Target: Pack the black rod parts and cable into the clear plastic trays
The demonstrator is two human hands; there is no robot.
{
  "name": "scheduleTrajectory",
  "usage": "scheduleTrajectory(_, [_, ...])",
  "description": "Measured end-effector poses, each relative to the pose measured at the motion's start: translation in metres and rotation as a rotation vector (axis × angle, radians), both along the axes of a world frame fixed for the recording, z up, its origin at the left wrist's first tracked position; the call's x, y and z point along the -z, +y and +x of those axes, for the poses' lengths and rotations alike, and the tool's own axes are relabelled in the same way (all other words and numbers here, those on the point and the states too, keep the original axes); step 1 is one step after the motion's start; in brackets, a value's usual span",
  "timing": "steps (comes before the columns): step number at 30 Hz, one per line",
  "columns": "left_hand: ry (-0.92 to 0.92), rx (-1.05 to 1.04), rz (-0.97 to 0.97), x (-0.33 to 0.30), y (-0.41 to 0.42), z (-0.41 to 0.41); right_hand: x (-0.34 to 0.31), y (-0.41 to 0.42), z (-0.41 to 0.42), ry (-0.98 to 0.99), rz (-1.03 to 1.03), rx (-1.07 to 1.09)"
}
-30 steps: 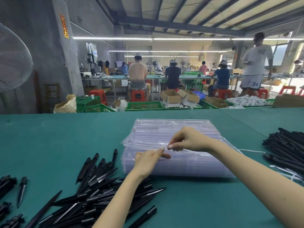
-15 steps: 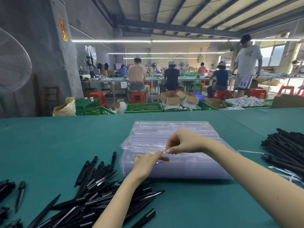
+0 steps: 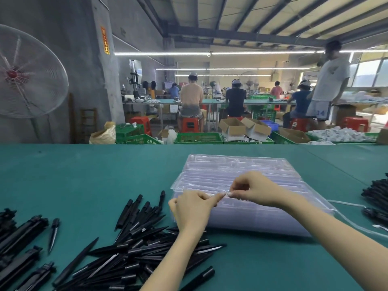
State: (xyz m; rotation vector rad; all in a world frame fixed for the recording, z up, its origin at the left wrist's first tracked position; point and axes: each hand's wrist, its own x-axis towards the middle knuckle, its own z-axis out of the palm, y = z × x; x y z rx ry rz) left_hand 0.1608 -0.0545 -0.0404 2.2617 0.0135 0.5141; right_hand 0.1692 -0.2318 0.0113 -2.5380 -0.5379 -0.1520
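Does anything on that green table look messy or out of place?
Mostly the black rods: they lie in a loose, crisscrossed heap by the left hand. The top tray sits skewed on its stack, where both hands pinch its near edge. Nothing looks spilled or broken.

The green counter (image 3: 105, 177) carries a stack of clear trays (image 3: 241, 171) under the fingers (image 3: 218, 197). Black rod parts (image 3: 134, 244) lie piled left of them, more black parts (image 3: 375, 198) and a white cable (image 3: 348, 204) to their right.

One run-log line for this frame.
step: separating top tray | left hand: pinches tray stack edge | right hand: pinches edge | black rods: unpacked
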Motion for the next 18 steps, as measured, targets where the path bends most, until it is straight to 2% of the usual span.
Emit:
scheduleTrajectory(4, [-0.116, -0.012, 0.050, -0.005, 0.006, -0.003, -0.001, -0.001, -0.001, 0.229, 0.166, 0.040])
scheduleTrajectory(8, [-0.226, 0.024, 0.223, -0.014, 0.015, 0.002, -0.010, -0.005, 0.000, 0.407, 0.273, 0.051])
scheduleTrajectory(12, [-0.205, 0.081, 0.303, -0.025, 0.021, 0.009, -0.019, -0.006, 0.004, 0.481, 0.268, 0.044])
scheduleTrajectory(18, [-0.210, 0.072, 0.366, -0.018, 0.023, 0.009, -0.014, -0.003, 0.004, 0.454, 0.219, 0.064])
